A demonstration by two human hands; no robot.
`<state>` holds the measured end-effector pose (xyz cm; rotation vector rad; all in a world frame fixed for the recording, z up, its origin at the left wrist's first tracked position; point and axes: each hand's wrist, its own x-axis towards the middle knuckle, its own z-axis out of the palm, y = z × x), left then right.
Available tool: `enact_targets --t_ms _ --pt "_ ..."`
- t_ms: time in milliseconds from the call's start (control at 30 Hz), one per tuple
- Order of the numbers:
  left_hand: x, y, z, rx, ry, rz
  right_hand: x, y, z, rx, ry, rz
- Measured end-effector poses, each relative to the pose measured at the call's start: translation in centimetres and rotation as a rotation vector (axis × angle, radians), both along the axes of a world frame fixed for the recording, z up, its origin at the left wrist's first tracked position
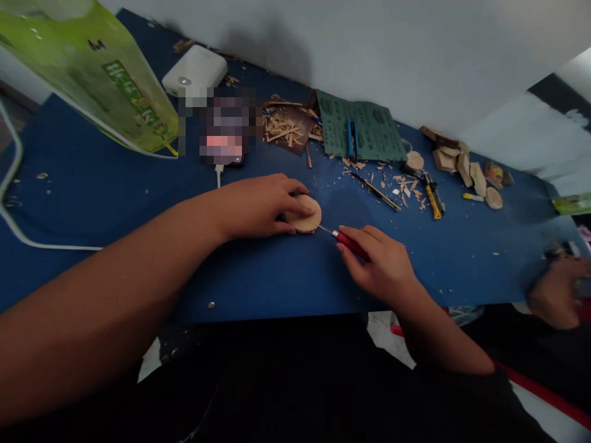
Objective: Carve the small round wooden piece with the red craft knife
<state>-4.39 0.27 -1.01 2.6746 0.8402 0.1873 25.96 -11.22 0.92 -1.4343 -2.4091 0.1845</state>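
Observation:
A round pale wooden disc (308, 216) lies on the blue table (115, 197) in the middle of the head view. My left hand (258, 206) is closed over its left side and pins it down, thumb and fingers on its top. My right hand (378, 261) grips a carving tool with a red handle (349, 242). The tool's thin metal blade (324, 229) touches the disc's right edge.
Wood shavings (284, 129), a green sandpaper sheet (360, 130), a yellow utility knife (433, 200) and several wood pieces (462, 163) lie at the back. A white power bank (196, 69) and a green bag (92, 74) sit far left. Another person's hand (556, 289) shows at the right edge.

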Motion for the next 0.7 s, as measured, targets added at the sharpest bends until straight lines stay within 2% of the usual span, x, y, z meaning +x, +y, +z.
enact_targets --t_ms 100,233,567,700 --pt "0.0 -0.1 0.2 -0.015 0.001 0.004 0.1 -0.9 -1.5 -0.011 0.105 -0.015" --pt "0.1 -0.1 0.4 -0.038 -0.011 -0.003 0.1 -1.4 -2.4 0.029 0.098 -0.035" --pt "-0.1 -0.3 0.0 -0.029 -0.055 -0.004 -0.6 -1.1 -2.6 -0.014 0.110 -0.035" --pt "0.0 -0.2 0.0 -0.030 -0.045 -0.005 -0.9 -1.0 -2.1 -0.053 0.102 -0.034"
